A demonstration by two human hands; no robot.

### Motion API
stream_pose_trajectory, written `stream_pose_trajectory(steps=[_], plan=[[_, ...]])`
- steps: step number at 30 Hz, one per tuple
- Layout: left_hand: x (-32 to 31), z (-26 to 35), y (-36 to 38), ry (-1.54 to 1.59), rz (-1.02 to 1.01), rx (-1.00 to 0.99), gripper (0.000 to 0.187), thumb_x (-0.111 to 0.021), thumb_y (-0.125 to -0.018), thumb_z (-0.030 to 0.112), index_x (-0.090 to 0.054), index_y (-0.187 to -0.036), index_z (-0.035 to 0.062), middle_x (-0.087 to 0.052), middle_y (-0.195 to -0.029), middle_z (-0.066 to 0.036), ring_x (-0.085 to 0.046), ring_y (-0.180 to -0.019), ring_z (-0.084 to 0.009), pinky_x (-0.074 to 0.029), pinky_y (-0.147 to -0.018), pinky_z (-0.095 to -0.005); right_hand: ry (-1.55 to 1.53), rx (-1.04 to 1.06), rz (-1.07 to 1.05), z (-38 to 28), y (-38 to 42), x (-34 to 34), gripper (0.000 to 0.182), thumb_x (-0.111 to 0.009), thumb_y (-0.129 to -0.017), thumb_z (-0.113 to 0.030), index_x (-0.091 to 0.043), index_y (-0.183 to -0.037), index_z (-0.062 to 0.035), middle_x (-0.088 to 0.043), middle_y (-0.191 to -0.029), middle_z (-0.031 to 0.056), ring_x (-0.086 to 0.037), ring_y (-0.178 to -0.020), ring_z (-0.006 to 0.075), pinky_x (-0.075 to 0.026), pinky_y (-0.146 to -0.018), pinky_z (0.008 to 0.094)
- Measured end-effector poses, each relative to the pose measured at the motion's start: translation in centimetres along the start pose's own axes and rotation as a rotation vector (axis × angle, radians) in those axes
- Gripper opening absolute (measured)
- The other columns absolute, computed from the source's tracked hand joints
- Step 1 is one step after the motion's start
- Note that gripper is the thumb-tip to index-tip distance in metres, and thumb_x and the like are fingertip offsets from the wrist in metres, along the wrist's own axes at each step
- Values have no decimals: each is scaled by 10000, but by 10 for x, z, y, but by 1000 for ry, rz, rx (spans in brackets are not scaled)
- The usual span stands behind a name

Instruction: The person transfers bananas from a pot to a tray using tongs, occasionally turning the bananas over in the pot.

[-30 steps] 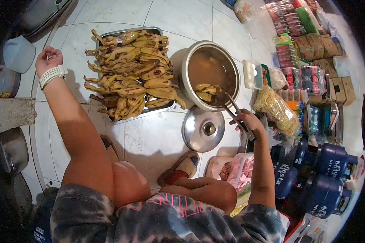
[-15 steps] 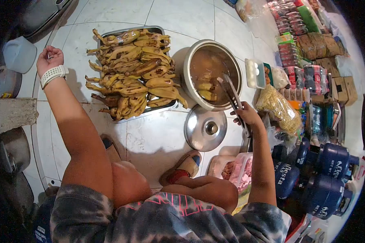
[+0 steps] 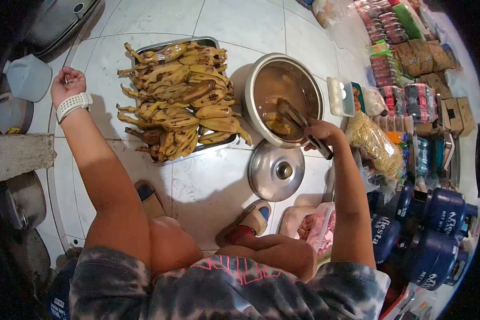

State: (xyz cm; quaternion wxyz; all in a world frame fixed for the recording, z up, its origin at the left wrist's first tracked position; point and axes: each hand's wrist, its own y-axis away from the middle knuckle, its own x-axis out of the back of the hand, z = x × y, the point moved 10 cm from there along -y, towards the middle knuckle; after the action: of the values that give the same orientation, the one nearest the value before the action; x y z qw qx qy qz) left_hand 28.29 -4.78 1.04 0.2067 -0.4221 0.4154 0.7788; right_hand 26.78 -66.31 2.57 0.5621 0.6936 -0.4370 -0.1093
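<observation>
My right hand (image 3: 321, 134) is wrapped round metal tongs (image 3: 293, 114), whose tips reach into a round pot (image 3: 250, 88) of brown liquid. A few yellowish pieces (image 3: 278, 127) show in the liquid by the tongs; whether the tips grip one, I cannot tell. Left of the pot, a metal tray (image 3: 205, 40) bears many browned yellow bananas (image 3: 189, 101). My left hand (image 3: 68, 84) is held out left of the tray, fingers curled in, with something small and thin at the fingertips, too small to name.
A metal lid (image 3: 276, 170) lies on the floor below the pot. Eggs in a container (image 3: 341, 96), bagged noodles (image 3: 376, 146), blue gas cylinders (image 3: 431, 258) and an open tub (image 3: 316, 226) are at the right. Plastic jugs (image 3: 29, 77) and a concrete block (image 3: 18, 154) stand at the left.
The tongs have dipped lower into the pot, and my right hand has moved up closer to its rim. The whole view has shifted slightly. My left hand keeps its curled pose.
</observation>
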Motion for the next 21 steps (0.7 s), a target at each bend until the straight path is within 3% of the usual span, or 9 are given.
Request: stream_pose_trajectory(steps=[4,7,8,11,15,18,21], plan=[[-2,-4,1,9,-18,27,47,-408,-726,43,-401,-770,27,-469,-639,-47,-470,-570,-134,-350,-509,-258,127,6,-39,-6,-9,-3,164,-445,-656,-80,-464,-776,30,-528,-603,113,-532,-480,189,-416,-365,245],[0,-3,3,-17,21,-17,57,-411,-726,48,-400,-778,25,-463,-636,-45,-469,-574,-136,-352,-514,-255,20,199,101,-10,-29,7,168,-467,-646,-97,-482,-767,18,-518,-567,96,-498,-436,162,-381,-345,237],[1,-4,4,-13,28,-23,58,-411,-725,47,-400,-777,23,-463,-636,-46,-468,-574,-137,-353,-516,-253,191,149,127,-6,-34,12,256,-515,-690,-191,-481,-850,6,-511,-582,77,-462,-420,140,-395,-397,266],[1,-8,7,-11,34,-27,57,-410,-722,44,-401,-772,19,-464,-638,-48,-465,-571,-140,-352,-518,-248,67,169,350,-5,-29,11,406,-431,-742,-390,-475,-846,0,-499,-558,68,-445,-396,130,-368,-379,260],[-1,-14,1,5,-23,36,49,-411,-713,36,-407,-759,18,-467,-636,-51,-461,-568,-142,-350,-519,-244,-239,258,236,25,-49,3,370,-337,-797,-336,-470,-954,-28,-451,-535,33,-398,-365,99,-326,-337,213],[-4,-7,8,-5,-24,2,40,-419,-696,24,-417,-736,18,-467,-614,-49,-458,-550,-136,-352,-504,-240,-244,273,410,21,-13,-4,354,-362,-785,-349,-475,-912,-38,-409,-469,21,-397,-351,103,-325,-318,224],[1,4,6,-38,22,-27,32,-419,-692,22,-421,-724,21,-467,-608,-48,-458,-536,-130,-357,-494,-240,-327,360,412,26,4,-18,367,-377,-789,-300,-418,-1045,-40,-424,-535,10,-376,-358,79,-329,-338,203]])
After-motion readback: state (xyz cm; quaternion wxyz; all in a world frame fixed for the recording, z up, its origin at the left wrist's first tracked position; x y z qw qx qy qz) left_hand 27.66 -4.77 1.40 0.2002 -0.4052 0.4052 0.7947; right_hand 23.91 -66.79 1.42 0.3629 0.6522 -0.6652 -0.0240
